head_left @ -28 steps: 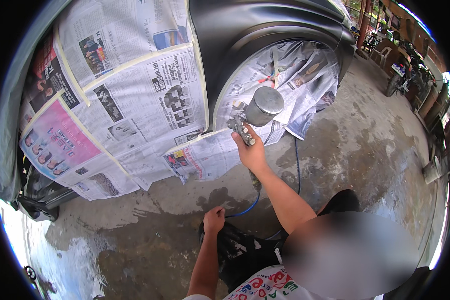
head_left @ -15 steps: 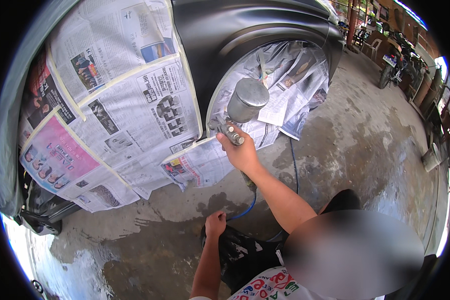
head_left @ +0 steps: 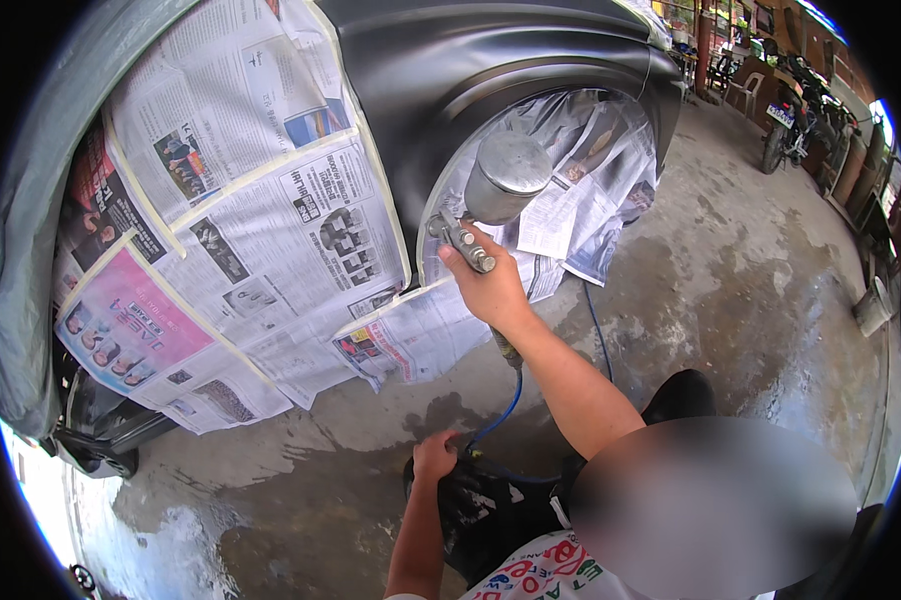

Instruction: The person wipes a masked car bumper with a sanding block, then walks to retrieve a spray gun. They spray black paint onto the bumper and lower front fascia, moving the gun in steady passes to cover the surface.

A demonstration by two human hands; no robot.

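We see right hand [head_left: 493, 291] gripping spray gun [head_left: 467, 247], likely spraying fender [head_left: 395, 105], next pass wanting steady spacing; left hand [head_left: 435, 456], can't tell.

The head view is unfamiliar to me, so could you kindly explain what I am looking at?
There is no robot: these are a person's bare hands, seen by a fisheye camera worn on the head and looking down, so straight edges bend. The right hand holds a grey metal spray gun with a cylindrical grey metal cup; a thin blue hose runs below its handle. The left hand is near the person's black trousers; whether it grips anything is unclear. Ahead, printed white newspaper sheets, joined with pale tape, hang beside a smooth black curved car body panel.
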